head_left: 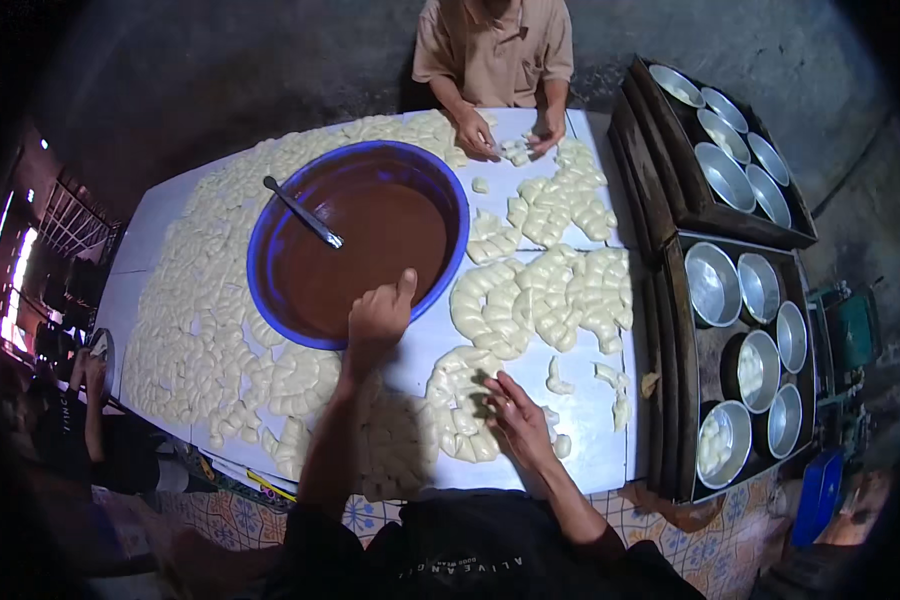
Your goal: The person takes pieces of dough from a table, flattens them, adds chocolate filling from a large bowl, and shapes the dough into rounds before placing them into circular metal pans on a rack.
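Note:
My left hand [378, 318] is over the near rim of a blue basin [458, 240]. Its fingers curl in and its thumb points up; whatever they hold, if anything, is hidden. A smooth brown mass [350, 270] fills much of the basin, and a metal spoon [315, 222] rests in it with the handle on the far left rim. My right hand [520, 418] is open, fingers stretched out, beside a curved cluster of pale dough pieces [455, 405]. Small loose dough bits [562, 446] lie near its fingers and palm.
Pale dough pieces [190, 310] cover the white table's left side. More dough clusters [535, 305] lie right of the basin. Across the table, another person's hands [515, 140] handle small dough pieces. Wooden trays [685, 350] with round metal tins [712, 285] stand at the right; some tins hold dough.

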